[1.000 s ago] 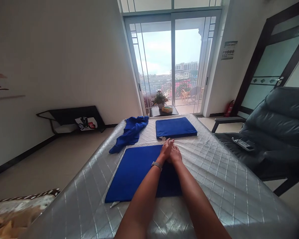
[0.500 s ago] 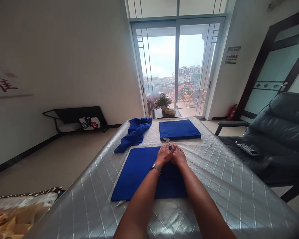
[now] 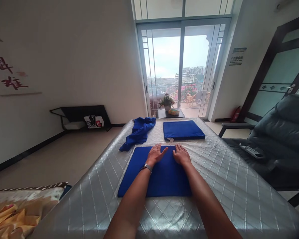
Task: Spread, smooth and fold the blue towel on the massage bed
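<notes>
A flat blue cloth cover (image 3: 164,181) lies on the silver quilted surface in front of me. My left hand (image 3: 156,154) rests flat near its far edge, fingers stretched forward and thumb pointing inward. To its right, my right hand (image 3: 181,154) lies flat by the far right corner, fingers stretched. A narrow gap of blue cloth shows between the two hands. Beyond them sits a neat stack of folded blue covers (image 3: 183,129) with a small white tag at its near edge. A crumpled blue cloth (image 3: 139,132) lies at the far left.
The silver quilted cover (image 3: 94,199) spreads over the whole work surface. A dark armchair (image 3: 281,132) holding a light-coloured device (image 3: 252,151) stands at the right. Behind the far edge is a small table with a potted plant (image 3: 167,101). Yellowish cloth (image 3: 15,219) lies at lower left.
My hands were together near the middle of the far edge; now they are apart, the left one further left and the right one slightly right. The view has shifted a little.
</notes>
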Tool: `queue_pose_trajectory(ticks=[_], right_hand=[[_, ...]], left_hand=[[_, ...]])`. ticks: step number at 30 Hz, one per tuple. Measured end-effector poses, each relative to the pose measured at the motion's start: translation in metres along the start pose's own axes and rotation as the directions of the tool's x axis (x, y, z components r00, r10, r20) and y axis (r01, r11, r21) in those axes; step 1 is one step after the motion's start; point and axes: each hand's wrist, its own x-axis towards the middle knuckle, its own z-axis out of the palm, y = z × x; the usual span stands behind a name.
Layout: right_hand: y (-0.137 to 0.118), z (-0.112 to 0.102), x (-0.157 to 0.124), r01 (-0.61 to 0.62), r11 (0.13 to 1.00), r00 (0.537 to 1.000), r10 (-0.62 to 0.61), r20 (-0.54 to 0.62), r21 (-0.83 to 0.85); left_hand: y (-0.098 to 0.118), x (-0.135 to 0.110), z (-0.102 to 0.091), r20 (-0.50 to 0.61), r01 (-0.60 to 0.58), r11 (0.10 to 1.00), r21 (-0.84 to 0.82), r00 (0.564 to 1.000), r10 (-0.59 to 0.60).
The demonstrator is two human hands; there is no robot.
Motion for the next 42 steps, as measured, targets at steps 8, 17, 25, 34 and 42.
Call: queue_pose_trajectory(ticks=[8,17,25,34,42], right_hand=[[0.0,0.0,-0.001,0.001,1.0,1.0,-0.001,-0.008,-0.009],[0.0,0.0,-0.001,-0.003,1.0,1.0,0.002,-0.011,-0.024],[-0.001,-0.002,-0.002,-0.005,0.999,1.0,0.005,0.001,-0.032],[-0.001,-0.001,-0.004,0.008,1.0,1.0,-0.008,-0.024,-0.017],[-0.001,0.0,-0.002,0.011,1.0,0.999,-0.011,-0.04,0.0]], left_hand=[[-0.041,-0.011,-0.033,-0.009,0.05,0.991,0.125,0.999,-0.049],[-0.086,-0.027,-0.06,-0.034,0.108,0.96,0.26,0.994,-0.102],[-0.099,-0.031,-0.067,-0.044,0.149,0.946,0.287,0.989,-0.142],[-0.072,-0.046,-0.068,-0.299,0.072,0.928,0.365,0.953,0.044],[0.005,-0.035,-0.019,-0.203,-0.158,0.982,0.103,0.963,0.176]])
